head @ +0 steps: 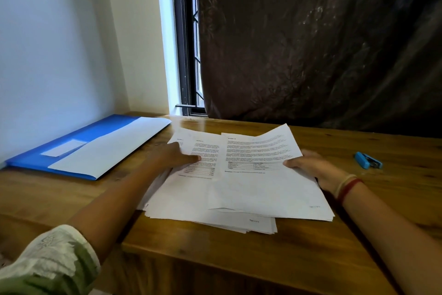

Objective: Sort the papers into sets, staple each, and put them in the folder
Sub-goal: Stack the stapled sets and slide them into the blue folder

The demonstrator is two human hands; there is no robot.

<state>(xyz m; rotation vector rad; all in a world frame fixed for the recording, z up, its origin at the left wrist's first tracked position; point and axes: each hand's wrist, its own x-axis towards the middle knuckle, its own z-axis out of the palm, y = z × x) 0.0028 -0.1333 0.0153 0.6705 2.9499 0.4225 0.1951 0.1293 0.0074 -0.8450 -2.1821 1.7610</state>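
Grip of right hand [315,168] on sheet [258,148], left hand [177,154] on papers [191,201]

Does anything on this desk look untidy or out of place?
Yes: the papers lie in a loose, fanned pile with edges not aligned, and the top sheet that the right hand grips is lifted and curved.

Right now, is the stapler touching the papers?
Apart. The head view shows bare table between the blue stapler and the papers.

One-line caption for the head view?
Left hand and right hand handle printed papers on a wooden desk; blue folder left, stapler right.
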